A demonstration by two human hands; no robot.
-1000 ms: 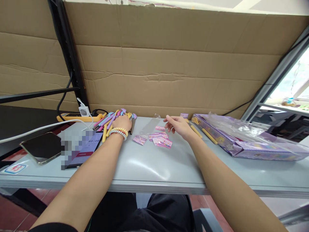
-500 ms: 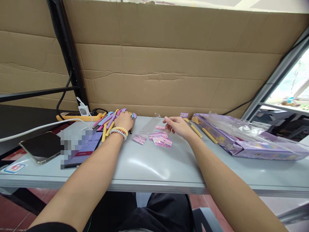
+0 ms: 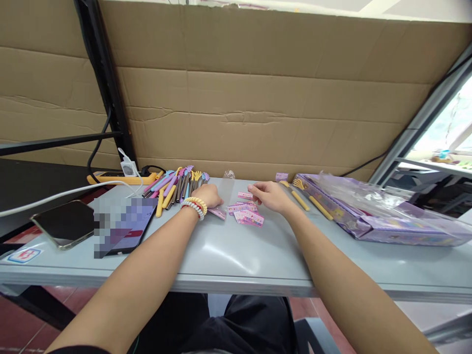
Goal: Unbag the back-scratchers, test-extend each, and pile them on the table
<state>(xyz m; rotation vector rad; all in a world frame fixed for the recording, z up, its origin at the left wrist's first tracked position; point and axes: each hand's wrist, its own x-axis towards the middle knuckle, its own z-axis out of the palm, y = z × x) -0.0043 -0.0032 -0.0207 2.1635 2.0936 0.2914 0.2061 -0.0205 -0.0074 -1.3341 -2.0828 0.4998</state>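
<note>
My left hand [image 3: 208, 195] is closed on a clear plastic bag [image 3: 223, 191] with a pink printed label [image 3: 217, 213] at its near end. The bag lies left of several loose pink printed cards [image 3: 248, 216]. To the right of those cards, my right hand [image 3: 271, 195] hovers with its fingers loosely curled and nothing visible in them. A pile of back scratchers [image 3: 171, 189] with coloured handles and claw heads lies beyond my left wrist. Two yellow back scratchers [image 3: 320, 206] rest right of my right hand.
A purple printed box [image 3: 368, 228] with clear plastic on top stands at the right. On the left are a dark phone [image 3: 64, 223], a second phone [image 3: 136, 223], a yellow power strip [image 3: 105, 177] and a white cable [image 3: 62, 200]. A cardboard wall [image 3: 258, 98] closes off the back.
My left hand has come from the back scratcher pile rightward and nearer, onto the clear bag. The bag's far end has shifted left. My right hand has barely moved.
</note>
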